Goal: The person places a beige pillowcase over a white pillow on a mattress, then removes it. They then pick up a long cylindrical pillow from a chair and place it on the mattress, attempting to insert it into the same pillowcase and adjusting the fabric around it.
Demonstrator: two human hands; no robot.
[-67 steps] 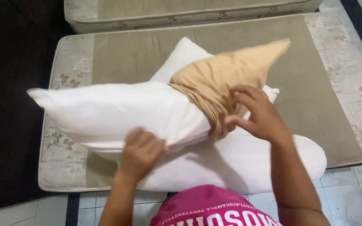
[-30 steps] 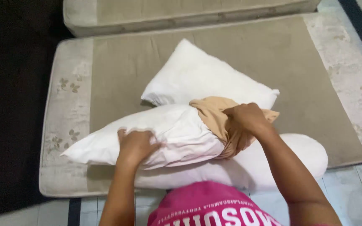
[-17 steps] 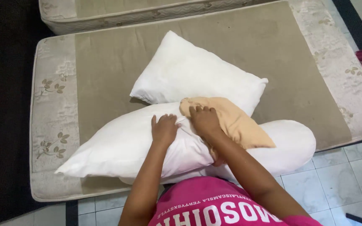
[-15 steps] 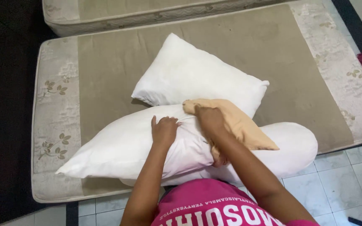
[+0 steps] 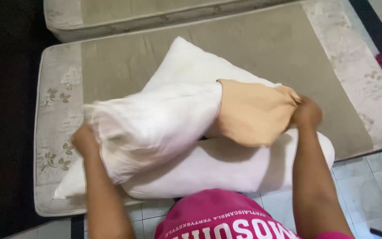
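From where I watch, my left hand [image 5: 85, 140] sits at the near left, clamped on the left end of the soft white fabric-covered pillow [image 5: 155, 126], its fingers sunk into the bunched cloth there. My right hand [image 5: 307, 113] is over on the right, fist closed on the edge of the tan cloth pillowcase [image 5: 253, 113], which is drawn over the right end of that pillow. So the pillow spans the gap between my two hands, held up off the surface and tilted a little, its left end lower and nearer, its right end inside the tan cover. The open edge of the pillowcase reaches roughly to the pillow's middle, where a fold of white meets the tan. The picture is blurred at the left hand, so I cannot make out single fingers.

Below the held pillow lies a long white bolster cushion [image 5: 226, 166], stretched left to right along the near edge, and my right forearm crosses in front of its right end. Behind, further off, a second white square pillow [image 5: 191, 62] pokes out, one corner pointing away. All of this rests on a beige mattress with a pale floral border [image 5: 124, 66]. A second mattress [image 5: 111, 17] lies beyond it at the far edge. Light tiled floor [image 5: 376, 177] shows at the near right, and the pink printed shirt [image 5: 226, 217] fills the nearest bottom edge.
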